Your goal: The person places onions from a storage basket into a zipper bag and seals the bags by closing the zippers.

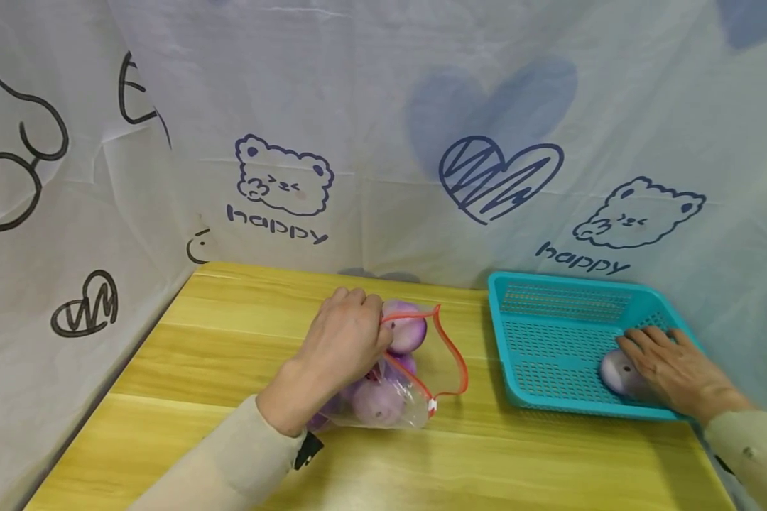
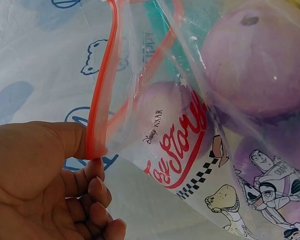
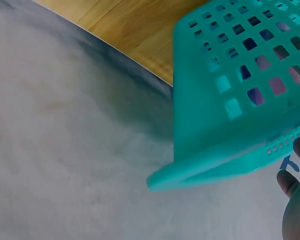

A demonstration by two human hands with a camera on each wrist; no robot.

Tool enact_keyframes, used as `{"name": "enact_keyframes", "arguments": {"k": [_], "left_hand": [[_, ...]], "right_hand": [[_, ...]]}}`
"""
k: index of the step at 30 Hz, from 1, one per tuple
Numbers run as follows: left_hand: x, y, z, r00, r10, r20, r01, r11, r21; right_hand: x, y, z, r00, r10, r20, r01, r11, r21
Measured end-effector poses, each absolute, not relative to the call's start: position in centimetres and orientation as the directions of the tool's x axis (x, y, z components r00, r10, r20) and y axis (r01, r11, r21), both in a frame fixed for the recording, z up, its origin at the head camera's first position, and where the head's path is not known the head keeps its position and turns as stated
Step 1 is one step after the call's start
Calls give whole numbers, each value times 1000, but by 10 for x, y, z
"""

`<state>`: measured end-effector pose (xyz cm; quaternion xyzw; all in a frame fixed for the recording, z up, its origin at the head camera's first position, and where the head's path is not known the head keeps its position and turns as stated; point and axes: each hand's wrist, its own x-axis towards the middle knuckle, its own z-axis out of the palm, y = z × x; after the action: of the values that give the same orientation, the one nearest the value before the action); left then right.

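Observation:
My left hand (image 1: 345,333) pinches the orange-red zip edge of a clear zip bag (image 2: 102,80) between thumb and forefinger. The bag lies on the table with its mouth spread towards the right and carries a printed "Toy Story" picture. Inside it sit several purple-and-white balls (image 1: 377,401), each smooth with a small dark spot. Over in the turquoise basket (image 1: 550,383), my right hand (image 1: 677,369) curls its fingers over another purple-and-white ball (image 1: 616,372) near the front right corner. The palm side of that grip is hidden.
A yellow wood-grain table (image 1: 230,341) carries the bag and basket. Behind it hangs a pale cloth (image 1: 383,184) printed with hearts and bears, and more cloth covers the left side. The basket stands by the table's right edge, its raised rim around the right hand.

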<state>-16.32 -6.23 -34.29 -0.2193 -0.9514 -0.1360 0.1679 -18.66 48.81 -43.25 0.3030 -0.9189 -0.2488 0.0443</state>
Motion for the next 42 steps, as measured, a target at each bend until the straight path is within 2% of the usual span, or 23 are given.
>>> {"name": "enact_keyframes", "arguments": {"k": [9,26,31,42], "left_hand": [[-163,-63,-340,-842,381,383,470,866,170],[-162,-62,-340,-835,394,385,481,862,160],[-163,-62,-341,-831,396,390,483,862,153],[-162,-63,-340,-833,395,387,482,862,157]], "right_hand": [[-193,493,-445,-831,-553,-54,-507,715,482],[-204,489,-455,-922,-386,-43,-377,863,337],[-208,477,-459,-937,-348,19,-327,898,295],[-215,459,-465,-898,-391,201,-320,895,311]]}}
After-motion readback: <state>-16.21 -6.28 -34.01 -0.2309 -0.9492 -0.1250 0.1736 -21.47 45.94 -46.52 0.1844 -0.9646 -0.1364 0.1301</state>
